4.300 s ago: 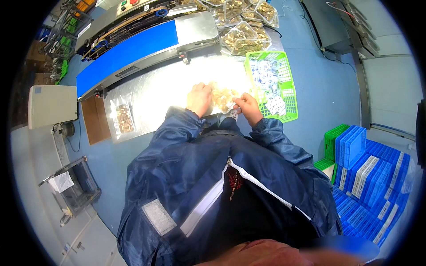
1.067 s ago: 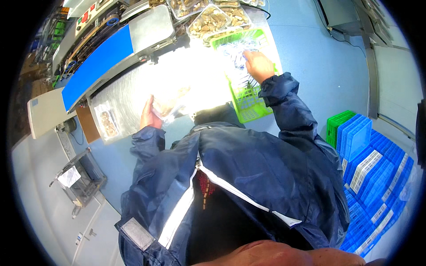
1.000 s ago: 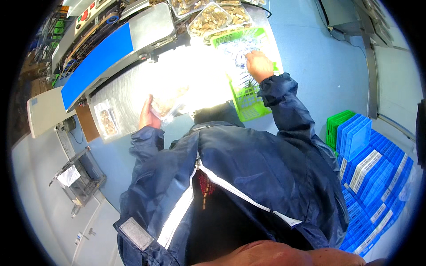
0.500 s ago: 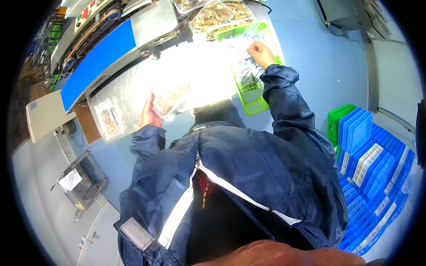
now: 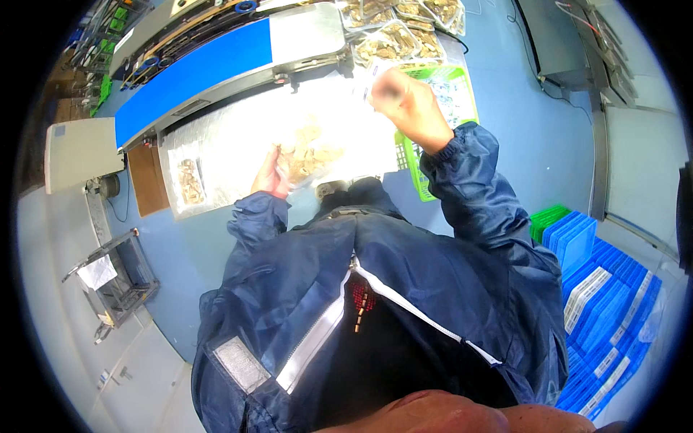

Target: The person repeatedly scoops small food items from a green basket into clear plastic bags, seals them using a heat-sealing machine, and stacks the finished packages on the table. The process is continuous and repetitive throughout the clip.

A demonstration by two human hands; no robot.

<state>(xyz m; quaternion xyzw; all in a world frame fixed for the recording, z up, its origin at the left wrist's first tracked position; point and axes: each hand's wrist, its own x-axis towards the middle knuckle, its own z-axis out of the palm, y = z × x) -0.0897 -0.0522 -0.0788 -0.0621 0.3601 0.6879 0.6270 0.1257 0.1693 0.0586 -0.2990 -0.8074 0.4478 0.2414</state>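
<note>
My left hand (image 5: pixel 272 175) is closed on the edge of a clear plastic tray (image 5: pixel 307 164) of pale brown food pieces, low over the bright worktable. The pieces could be mushrooms, but glare hides their detail. My right hand (image 5: pixel 413 112) is raised beside the green basket, its fingers pinched on a small white and blue packet (image 5: pixel 367 81), partly blurred. Small white and blue packets (image 5: pixel 449 92) lie in the green basket (image 5: pixel 427 189) at the table's right end.
Several filled clear trays (image 5: pixel 386 43) crowd the far right of the table. A machine with a blue belt (image 5: pixel 195 72) runs along the far side. Another pack (image 5: pixel 191 182) lies at the table's left end. Blue crates (image 5: pixel 613 289) are stacked at the right.
My right hand has lifted out of the green basket and moved left with a packet in its fingers. The tray stays in my left hand; the whole view has shifted slightly.
</note>
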